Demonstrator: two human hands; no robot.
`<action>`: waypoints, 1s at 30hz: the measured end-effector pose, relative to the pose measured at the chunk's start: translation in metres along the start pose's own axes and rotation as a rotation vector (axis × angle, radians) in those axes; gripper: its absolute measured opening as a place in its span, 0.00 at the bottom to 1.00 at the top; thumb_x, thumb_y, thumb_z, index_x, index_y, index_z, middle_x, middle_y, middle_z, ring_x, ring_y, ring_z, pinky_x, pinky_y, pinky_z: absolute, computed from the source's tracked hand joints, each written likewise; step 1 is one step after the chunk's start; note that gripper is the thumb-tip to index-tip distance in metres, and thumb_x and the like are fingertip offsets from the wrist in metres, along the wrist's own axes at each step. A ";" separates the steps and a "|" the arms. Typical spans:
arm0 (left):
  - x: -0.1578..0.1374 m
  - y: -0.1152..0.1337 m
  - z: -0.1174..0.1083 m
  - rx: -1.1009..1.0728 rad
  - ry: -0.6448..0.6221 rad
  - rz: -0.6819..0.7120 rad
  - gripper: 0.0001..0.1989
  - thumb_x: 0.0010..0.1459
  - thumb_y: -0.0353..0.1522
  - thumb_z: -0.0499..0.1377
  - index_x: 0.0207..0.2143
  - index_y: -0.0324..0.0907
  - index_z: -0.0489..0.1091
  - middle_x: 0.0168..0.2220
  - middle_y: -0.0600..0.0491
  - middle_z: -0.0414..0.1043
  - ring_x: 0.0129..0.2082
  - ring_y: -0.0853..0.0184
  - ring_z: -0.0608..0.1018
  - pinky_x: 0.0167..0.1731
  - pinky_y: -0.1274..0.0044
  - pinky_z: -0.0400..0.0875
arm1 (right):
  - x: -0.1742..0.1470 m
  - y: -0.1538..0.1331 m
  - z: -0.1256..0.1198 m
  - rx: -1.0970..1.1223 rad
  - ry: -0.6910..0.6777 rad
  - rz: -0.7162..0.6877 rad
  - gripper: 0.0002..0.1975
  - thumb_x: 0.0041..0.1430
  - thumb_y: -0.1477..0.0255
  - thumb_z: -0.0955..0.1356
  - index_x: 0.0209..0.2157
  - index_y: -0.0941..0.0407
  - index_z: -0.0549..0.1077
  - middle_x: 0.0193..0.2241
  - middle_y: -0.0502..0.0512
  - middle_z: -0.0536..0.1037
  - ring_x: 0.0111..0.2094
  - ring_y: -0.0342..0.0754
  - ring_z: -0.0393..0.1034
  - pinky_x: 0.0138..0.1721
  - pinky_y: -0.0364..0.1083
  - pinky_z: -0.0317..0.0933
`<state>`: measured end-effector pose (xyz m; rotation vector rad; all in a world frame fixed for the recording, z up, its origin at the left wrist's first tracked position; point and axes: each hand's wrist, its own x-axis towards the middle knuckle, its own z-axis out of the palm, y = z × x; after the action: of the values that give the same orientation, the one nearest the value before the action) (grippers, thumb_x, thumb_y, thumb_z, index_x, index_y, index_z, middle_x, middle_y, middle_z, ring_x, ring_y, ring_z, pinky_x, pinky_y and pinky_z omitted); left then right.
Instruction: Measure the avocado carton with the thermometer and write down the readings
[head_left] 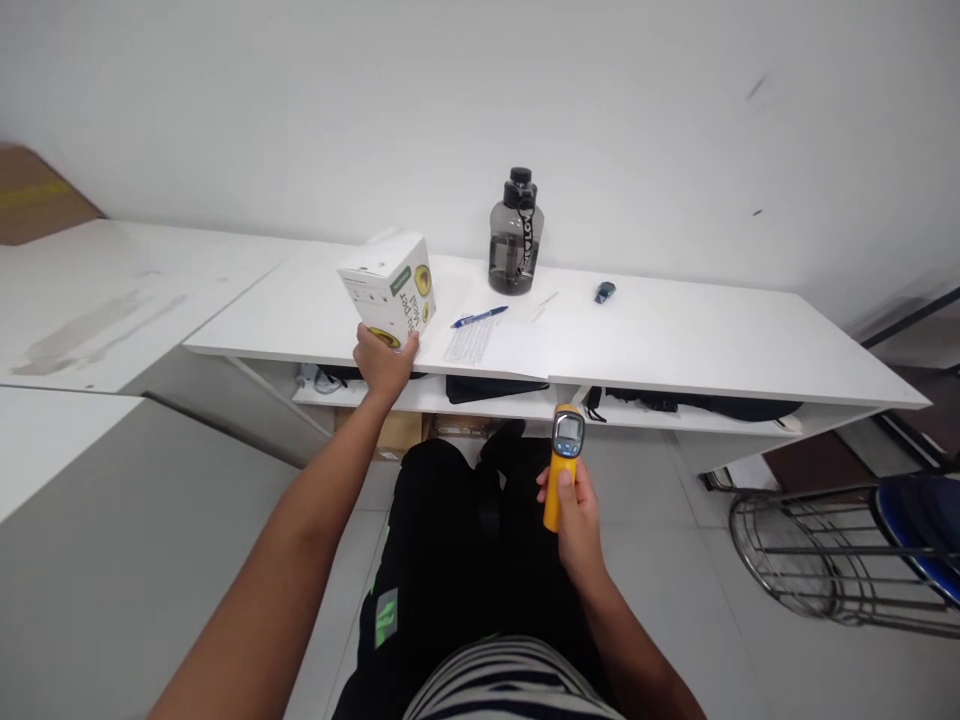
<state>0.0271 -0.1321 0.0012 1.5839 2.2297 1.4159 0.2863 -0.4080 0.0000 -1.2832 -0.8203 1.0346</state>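
My left hand (384,362) grips the lower front of a white carton (379,285) printed with avocados and the words "Super Meal". The carton is tilted at the table's front edge; whether its base touches the tabletop I cannot tell. In my right hand (576,510) is a yellow infrared thermometer (559,480), held upright in front of the table with its small grey screen facing me. The reading is too small to make out. A blue pen (480,317) lies across a printed sheet of paper (499,343) to the right of the carton.
A dark translucent water bottle (515,235) stands near the wall. Farther right on the white table (720,335) lies a small dark object (604,291). Beneath the tabletop, a shelf (420,396) holds dark items. Metal-framed stools (825,560) stand at right, a cardboard box (41,195) at far left.
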 end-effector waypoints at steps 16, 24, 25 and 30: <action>-0.002 -0.011 0.007 -0.061 0.094 0.051 0.42 0.50 0.46 0.65 0.60 0.31 0.60 0.51 0.32 0.73 0.53 0.41 0.75 0.60 0.52 0.62 | 0.227 -0.060 -0.018 -1.244 0.129 -0.331 0.32 0.67 0.63 0.64 0.67 0.65 0.66 0.50 0.72 0.79 0.51 0.61 0.74 0.50 0.52 0.65; -0.004 -0.016 0.012 -0.064 0.124 0.071 0.42 0.50 0.46 0.65 0.60 0.31 0.59 0.49 0.32 0.73 0.52 0.40 0.75 0.59 0.51 0.62 | 0.266 -0.050 -0.011 -1.340 0.135 -0.411 0.29 0.67 0.64 0.65 0.66 0.61 0.68 0.54 0.69 0.75 0.51 0.57 0.73 0.47 0.49 0.66; -0.004 -0.017 0.013 -0.062 0.124 0.075 0.42 0.50 0.46 0.64 0.60 0.31 0.58 0.49 0.32 0.73 0.52 0.40 0.74 0.59 0.51 0.62 | 0.268 -0.049 -0.010 -1.339 0.140 -0.402 0.29 0.67 0.64 0.65 0.66 0.60 0.68 0.54 0.68 0.75 0.51 0.58 0.73 0.48 0.50 0.66; -0.004 -0.019 0.015 -0.059 0.118 0.087 0.42 0.51 0.47 0.63 0.61 0.31 0.58 0.49 0.31 0.72 0.52 0.40 0.74 0.59 0.51 0.60 | 0.274 -0.054 -0.007 -1.408 0.135 -0.343 0.28 0.68 0.60 0.63 0.63 0.61 0.72 0.54 0.71 0.76 0.55 0.63 0.68 0.52 0.55 0.64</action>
<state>0.0233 -0.1266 -0.0227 1.6379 2.1827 1.6223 0.3965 -0.1532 0.0336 -2.1842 -1.6954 -0.0657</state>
